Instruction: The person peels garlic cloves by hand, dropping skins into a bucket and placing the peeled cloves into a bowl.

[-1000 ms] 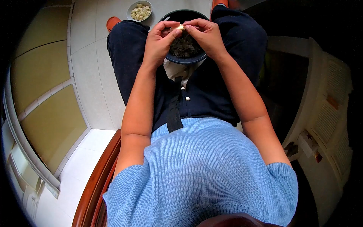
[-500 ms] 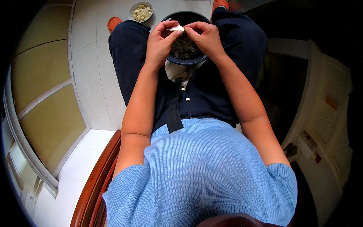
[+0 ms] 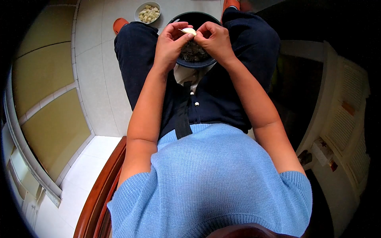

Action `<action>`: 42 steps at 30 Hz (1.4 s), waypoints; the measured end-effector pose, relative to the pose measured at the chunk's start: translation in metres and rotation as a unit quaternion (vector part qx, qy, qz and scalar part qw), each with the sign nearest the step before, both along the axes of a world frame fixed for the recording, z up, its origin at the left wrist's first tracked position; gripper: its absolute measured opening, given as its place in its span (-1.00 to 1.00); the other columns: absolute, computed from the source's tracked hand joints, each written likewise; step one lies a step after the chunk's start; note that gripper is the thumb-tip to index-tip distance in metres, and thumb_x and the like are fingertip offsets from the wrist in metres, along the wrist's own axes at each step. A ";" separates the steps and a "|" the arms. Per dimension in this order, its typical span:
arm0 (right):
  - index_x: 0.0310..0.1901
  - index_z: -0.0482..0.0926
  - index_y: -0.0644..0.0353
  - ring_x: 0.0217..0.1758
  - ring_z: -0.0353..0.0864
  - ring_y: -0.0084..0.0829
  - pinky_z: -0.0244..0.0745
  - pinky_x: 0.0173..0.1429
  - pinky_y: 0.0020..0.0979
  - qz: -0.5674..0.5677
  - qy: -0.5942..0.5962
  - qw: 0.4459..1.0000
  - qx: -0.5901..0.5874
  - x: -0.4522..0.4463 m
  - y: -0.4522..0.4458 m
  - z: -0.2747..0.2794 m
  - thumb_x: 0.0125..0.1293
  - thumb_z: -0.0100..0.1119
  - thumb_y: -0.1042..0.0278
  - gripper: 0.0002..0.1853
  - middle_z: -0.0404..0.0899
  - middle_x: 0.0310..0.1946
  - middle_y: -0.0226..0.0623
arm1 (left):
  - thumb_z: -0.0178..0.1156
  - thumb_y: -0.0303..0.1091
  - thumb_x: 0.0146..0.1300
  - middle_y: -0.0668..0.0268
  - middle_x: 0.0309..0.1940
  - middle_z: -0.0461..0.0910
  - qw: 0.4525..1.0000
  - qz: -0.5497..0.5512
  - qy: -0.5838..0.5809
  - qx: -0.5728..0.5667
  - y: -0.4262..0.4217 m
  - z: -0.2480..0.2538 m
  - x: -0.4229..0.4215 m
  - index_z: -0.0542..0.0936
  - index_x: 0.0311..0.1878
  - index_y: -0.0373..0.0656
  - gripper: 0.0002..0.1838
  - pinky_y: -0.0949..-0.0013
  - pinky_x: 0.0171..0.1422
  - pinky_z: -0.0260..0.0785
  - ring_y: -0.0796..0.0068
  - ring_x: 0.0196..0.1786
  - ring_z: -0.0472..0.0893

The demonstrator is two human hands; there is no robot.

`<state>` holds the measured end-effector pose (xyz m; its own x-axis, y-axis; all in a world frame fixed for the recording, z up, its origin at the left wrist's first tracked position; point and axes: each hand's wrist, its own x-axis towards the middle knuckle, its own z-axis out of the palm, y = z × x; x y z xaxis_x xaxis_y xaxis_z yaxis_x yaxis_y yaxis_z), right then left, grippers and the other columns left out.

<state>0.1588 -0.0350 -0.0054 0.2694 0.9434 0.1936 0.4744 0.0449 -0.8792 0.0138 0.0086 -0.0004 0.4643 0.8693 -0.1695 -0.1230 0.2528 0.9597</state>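
Between the thumb and fingers of my left hand (image 3: 170, 45) is a pale garlic clove (image 3: 189, 31), held over a dark round basin (image 3: 195, 64). My right hand (image 3: 215, 41) pinches the clove's right end with thumb and index finger. Thin, greyish peelings (image 3: 193, 52) lie inside the basin, below my fingers. A white bowl (image 3: 137, 16) at the upper left holds several pale cloves (image 3: 149, 14).
Both knees in dark trousers (image 3: 137, 59) flank the basin. Orange shoes (image 3: 119, 25) show at the top. Light floor tiles (image 3: 89, 59) and yellowish panels (image 3: 55, 135) are at the left, with a brown wooden chair edge (image 3: 101, 186) below.
The clove has turned and shows a larger white side than a second ago. My right hand's fingers have curled closer around its right end.
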 end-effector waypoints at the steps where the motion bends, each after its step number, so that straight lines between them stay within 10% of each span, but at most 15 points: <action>1: -0.51 0.56 0.29 -0.55 0.58 -0.43 0.48 -0.40 -0.45 0.000 0.000 1.000 0.001 0.000 0.000 0.000 -0.02 0.23 0.38 -0.86 0.57 -0.58 -0.20 | 0.20 -0.54 0.13 0.19 -0.06 0.54 1.000 0.000 -0.008 -0.004 0.000 0.000 0.001 0.44 0.01 -0.28 -0.65 0.49 0.09 0.36 0.51 -0.06 0.53; 32: -0.52 0.53 0.24 -0.47 0.56 -0.23 0.46 -0.30 -0.29 -0.031 -0.102 0.994 -0.034 0.008 0.006 -0.019 -0.06 0.17 0.32 -0.84 0.56 -0.49 -0.16 | 0.07 -0.52 0.23 0.20 -0.09 0.52 0.993 0.048 -0.081 -0.077 0.004 -0.011 -0.001 0.45 0.02 -0.29 -0.73 0.47 0.10 0.38 0.48 -0.01 0.52; 42: -0.10 0.57 0.27 -0.30 0.56 -0.64 0.47 -0.24 -0.59 0.115 0.313 0.941 -0.053 -0.001 0.007 -0.007 0.20 0.17 0.40 -0.76 0.62 -0.32 -0.38 | 0.14 -0.42 0.24 0.24 -0.18 0.58 0.997 0.055 -0.044 -0.036 0.002 -0.012 -0.002 0.54 -0.07 -0.31 -0.77 0.55 -0.04 0.42 0.56 -0.18 0.56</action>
